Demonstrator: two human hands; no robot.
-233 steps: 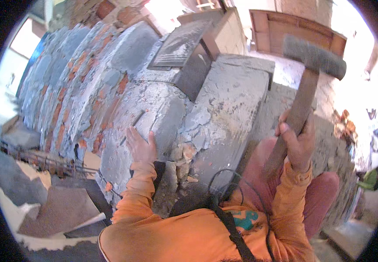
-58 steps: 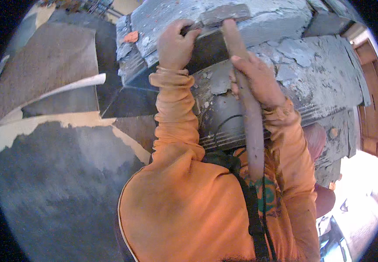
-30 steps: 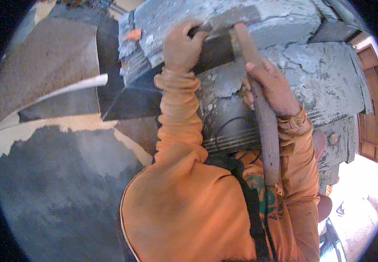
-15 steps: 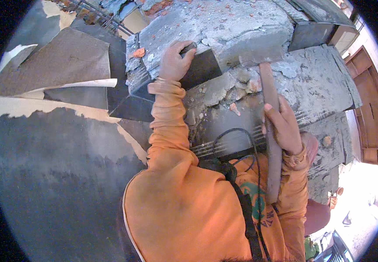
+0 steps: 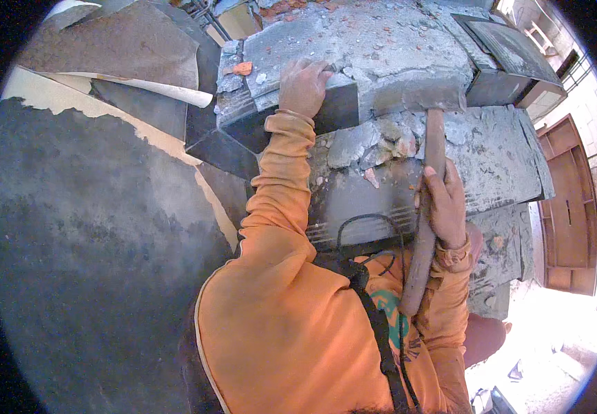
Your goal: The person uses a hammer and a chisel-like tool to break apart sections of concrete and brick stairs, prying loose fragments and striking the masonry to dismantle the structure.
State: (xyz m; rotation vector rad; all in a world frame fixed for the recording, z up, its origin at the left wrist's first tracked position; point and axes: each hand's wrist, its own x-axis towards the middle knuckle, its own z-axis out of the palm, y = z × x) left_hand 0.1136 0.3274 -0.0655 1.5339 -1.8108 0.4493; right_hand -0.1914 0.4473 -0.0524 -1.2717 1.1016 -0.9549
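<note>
In my right hand (image 5: pixel 445 207) is a hammer by its long wooden handle (image 5: pixel 435 141); the fingers are wrapped round it. Its grey hammer head (image 5: pixel 438 100) lies against the broken front edge of the upper step, slightly blurred. My left hand (image 5: pixel 303 86) is closed at the top edge of a dark tile (image 5: pixel 338 107) that faces the step. A small dark end shows between thumb and fingers, but what it belongs to is hidden. Broken mortar chunks (image 5: pixel 353 146) lie on the lower step below the tile.
Rough concrete (image 5: pixel 374 38) with red crumbs covers the upper step. Dark tiled blocks (image 5: pixel 495 90) stand at the upper right. Torn brown sheeting (image 5: pixel 126 52) and a dark floor (image 5: pixel 98 276) are on the left. A black cord (image 5: pixel 367 216) loops by my chest. Beyond the steps stands a brown wooden frame (image 5: pixel 569 207).
The view has shifted, so the steps sit a little differently in it. My left hand stays at the tile's top edge, and the hammer head now shows more plainly against the step.
</note>
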